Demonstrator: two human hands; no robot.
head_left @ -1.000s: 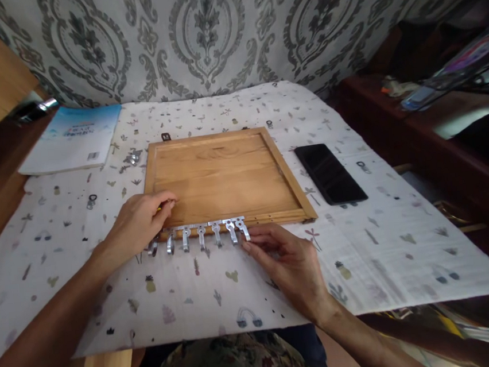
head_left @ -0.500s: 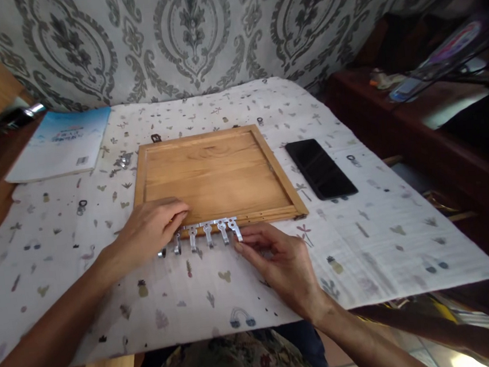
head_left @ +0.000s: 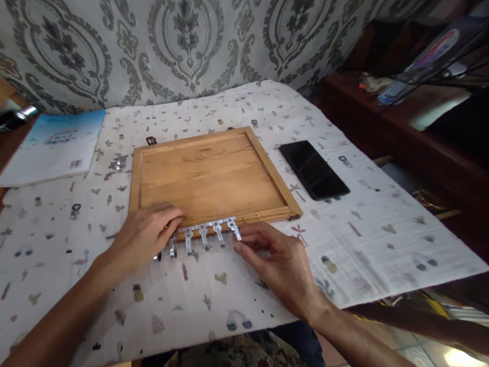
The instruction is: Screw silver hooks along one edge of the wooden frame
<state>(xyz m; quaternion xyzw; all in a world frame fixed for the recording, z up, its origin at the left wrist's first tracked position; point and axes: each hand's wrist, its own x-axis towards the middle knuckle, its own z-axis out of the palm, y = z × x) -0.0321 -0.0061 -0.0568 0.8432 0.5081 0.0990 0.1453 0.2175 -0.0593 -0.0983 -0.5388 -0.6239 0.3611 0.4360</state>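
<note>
A wooden framed board (head_left: 202,173) lies flat on the patterned cloth. Several silver metal hooks (head_left: 204,233) are lined up along its near edge, their curved ends hanging toward me. My right hand (head_left: 280,261) pinches the curved end of the rightmost hook (head_left: 233,228) between thumb and fingers. My left hand (head_left: 152,233) rests over the board's near left corner, fingers curled together beside the leftmost hooks. What those fingers hold, if anything, is hidden. Small holes show in the edge strip to the right of the hooks.
A black phone (head_left: 313,170) lies right of the board. Loose silver metal pieces (head_left: 118,163) sit to its left, near a blue and white book (head_left: 57,147). A plastic bottle (head_left: 427,65) is on dark furniture at right. The cloth (head_left: 355,253) ends at my lap.
My right hand has shifted the rightmost hook slightly right, so the gap to its neighbour is wider. My left hand stays in place on the board. The view has moved a little.
</note>
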